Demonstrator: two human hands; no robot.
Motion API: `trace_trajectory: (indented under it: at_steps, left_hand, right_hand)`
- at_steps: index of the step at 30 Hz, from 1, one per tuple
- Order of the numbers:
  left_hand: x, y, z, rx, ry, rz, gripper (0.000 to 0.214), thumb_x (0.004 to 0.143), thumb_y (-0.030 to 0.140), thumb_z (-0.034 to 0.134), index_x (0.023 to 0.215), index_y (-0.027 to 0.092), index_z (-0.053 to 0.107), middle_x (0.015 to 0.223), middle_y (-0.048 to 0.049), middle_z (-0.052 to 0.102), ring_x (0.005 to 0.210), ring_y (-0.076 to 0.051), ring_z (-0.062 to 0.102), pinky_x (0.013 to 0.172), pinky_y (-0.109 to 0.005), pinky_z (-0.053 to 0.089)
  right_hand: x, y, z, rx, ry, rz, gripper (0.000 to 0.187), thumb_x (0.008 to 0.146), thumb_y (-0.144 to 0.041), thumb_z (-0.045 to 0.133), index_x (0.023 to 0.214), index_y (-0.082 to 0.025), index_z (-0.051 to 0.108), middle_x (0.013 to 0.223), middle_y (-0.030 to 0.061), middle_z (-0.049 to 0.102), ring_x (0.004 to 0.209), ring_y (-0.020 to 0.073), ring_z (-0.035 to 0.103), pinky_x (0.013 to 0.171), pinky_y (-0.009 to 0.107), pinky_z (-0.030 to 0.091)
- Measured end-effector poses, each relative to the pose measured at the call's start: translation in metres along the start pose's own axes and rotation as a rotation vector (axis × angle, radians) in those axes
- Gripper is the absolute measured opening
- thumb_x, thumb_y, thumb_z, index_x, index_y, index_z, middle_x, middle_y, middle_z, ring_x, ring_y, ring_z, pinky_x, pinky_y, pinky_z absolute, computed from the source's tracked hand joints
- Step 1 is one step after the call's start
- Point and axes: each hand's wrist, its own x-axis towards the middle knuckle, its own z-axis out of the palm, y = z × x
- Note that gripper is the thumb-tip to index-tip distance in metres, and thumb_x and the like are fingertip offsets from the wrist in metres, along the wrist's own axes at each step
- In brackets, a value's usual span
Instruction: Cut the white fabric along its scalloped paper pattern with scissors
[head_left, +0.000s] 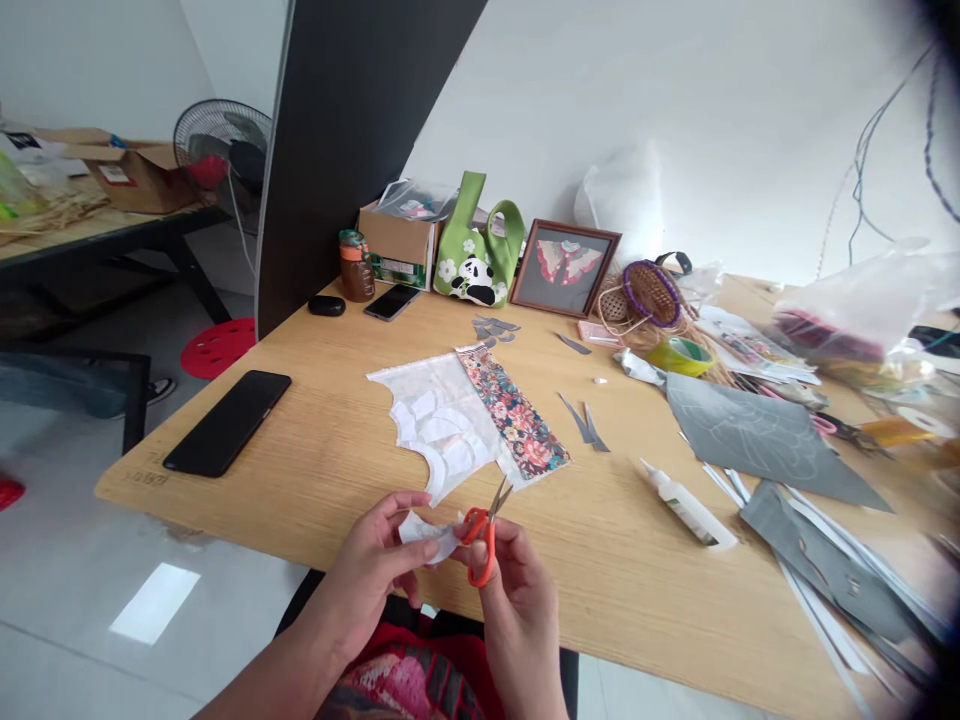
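My left hand (379, 550) pinches a small white piece of paper or fabric (431, 538) above the front edge of the table. Close beside it, my right hand (519, 575) holds small scissors with orange handles (480, 560), their blades pointing up and away from me. The right fingertips also reach the edge of the white piece. Just beyond my hands lies a sheer white sheet (442, 420) with a scalloped left edge and white cut shapes on it. Along its right side runs a strip of floral cloth (514, 412).
A black phone (229, 422) lies at left. To the right are a white glue bottle (690, 508), grey slivers (585, 420) and a grey sheet (765, 435). Behind stand a green panda bag (474, 262), a framed butterfly picture (566, 268) and a brown bottle (356, 268).
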Motion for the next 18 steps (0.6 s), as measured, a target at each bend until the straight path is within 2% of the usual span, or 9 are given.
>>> trace_trajectory:
  at_steps: [5, 10, 14, 16, 18]
  left_hand:
    - [0.0, -0.004, 0.002, -0.06, -0.032, -0.058, 0.071, 0.059, 0.029, 0.085, 0.118, 0.015, 0.047, 0.093, -0.0072, 0.069, 0.067, -0.013, 0.055, 0.044, -0.02, 0.041]
    - [0.006, -0.007, 0.003, -0.078, -0.005, -0.04, 0.062, 0.061, 0.028, 0.083, 0.112, 0.014, 0.051, 0.082, -0.0034, 0.068, 0.061, -0.01, 0.053, 0.045, -0.02, 0.04]
    - [0.008, -0.002, 0.0, -0.066, 0.013, -0.001, 0.051, 0.062, 0.024, 0.081, 0.104, 0.014, 0.055, 0.073, 0.0009, 0.064, 0.062, -0.01, 0.054, 0.045, -0.018, 0.04]
    - [0.008, 0.001, -0.002, -0.054, 0.023, 0.009, 0.047, 0.062, 0.024, 0.08, 0.102, 0.014, 0.057, 0.072, 0.0013, 0.063, 0.063, -0.01, 0.055, 0.044, -0.018, 0.04]
    - [0.008, 0.004, -0.004, -0.062, 0.021, 0.003, 0.048, 0.061, 0.024, 0.08, 0.102, 0.014, 0.056, 0.075, 0.0008, 0.064, 0.065, -0.011, 0.058, 0.044, -0.018, 0.041]
  right_hand:
    - [-0.001, 0.002, 0.003, -0.004, 0.012, -0.004, 0.021, 0.087, -0.04, 0.066, 0.095, -0.021, 0.066, 0.091, 0.0051, 0.072, 0.08, 0.0165, 0.068, 0.071, 0.026, 0.057]
    - [-0.003, 0.002, 0.003, -0.027, -0.009, 0.009, 0.022, 0.087, -0.041, 0.065, 0.097, -0.021, 0.065, 0.094, 0.0061, 0.072, 0.084, 0.018, 0.069, 0.074, 0.028, 0.057]
    - [-0.004, -0.003, -0.009, -0.106, 0.019, 0.043, 0.028, 0.086, -0.045, 0.065, 0.099, -0.021, 0.064, 0.098, 0.0075, 0.071, 0.088, 0.02, 0.067, 0.079, 0.031, 0.053]
    - [-0.004, -0.007, -0.019, -0.148, -0.035, 0.083, 0.03, 0.086, -0.047, 0.064, 0.097, -0.02, 0.064, 0.092, 0.0074, 0.07, 0.084, 0.0193, 0.065, 0.077, 0.03, 0.051]
    - [-0.004, -0.01, -0.029, -0.191, -0.182, 0.15, 0.032, 0.085, -0.049, 0.065, 0.091, -0.017, 0.064, 0.083, 0.0065, 0.067, 0.076, 0.0172, 0.061, 0.071, 0.028, 0.049]
